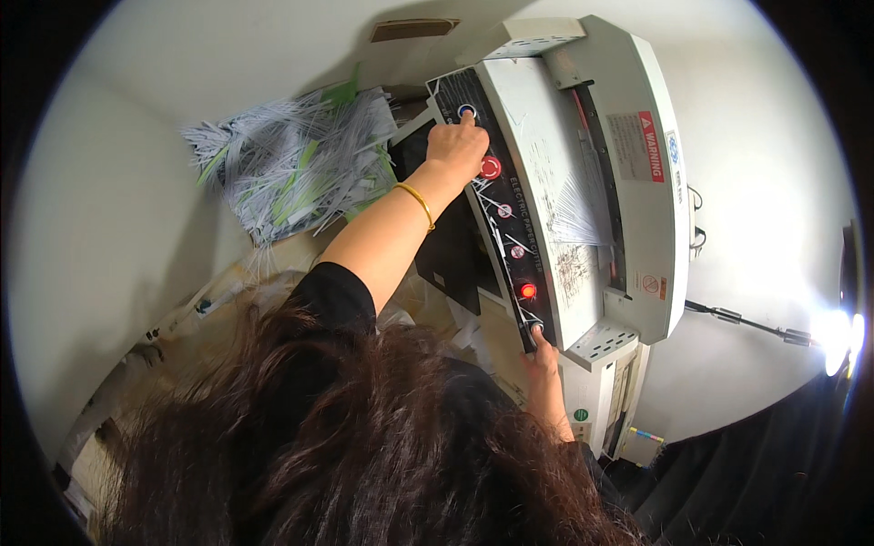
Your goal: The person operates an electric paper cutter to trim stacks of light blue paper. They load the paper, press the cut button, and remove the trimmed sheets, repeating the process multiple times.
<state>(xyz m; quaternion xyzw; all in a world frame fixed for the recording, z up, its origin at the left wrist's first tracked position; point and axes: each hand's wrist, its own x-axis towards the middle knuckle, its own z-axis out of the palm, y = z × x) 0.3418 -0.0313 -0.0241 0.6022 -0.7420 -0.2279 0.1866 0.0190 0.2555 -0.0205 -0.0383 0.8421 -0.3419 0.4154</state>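
Note:
An electric paper cutter (564, 155) with a white body stands in front of me, tilted in the view. At the far end of its black control panel (510, 227), my left hand (458, 146) presses a blue-ringed button (467, 111) with the index finger; its other fingers are curled in and empty. My right hand (543, 359) rests one digit on the matching button (535, 325) at the panel's near end, the rest of its fingers folded and partly hidden. A fan of thin paper strips (583, 209) lies on the cutter's bed beside the blade opening.
Between the buttons sit a red stop knob (490, 166) and a lit red button (528, 291). A large heap of white and green paper strips (300, 164) lies left of the cutter. A bright lamp (833, 341) stands at the right, near dark curtain-like cloth (756, 446).

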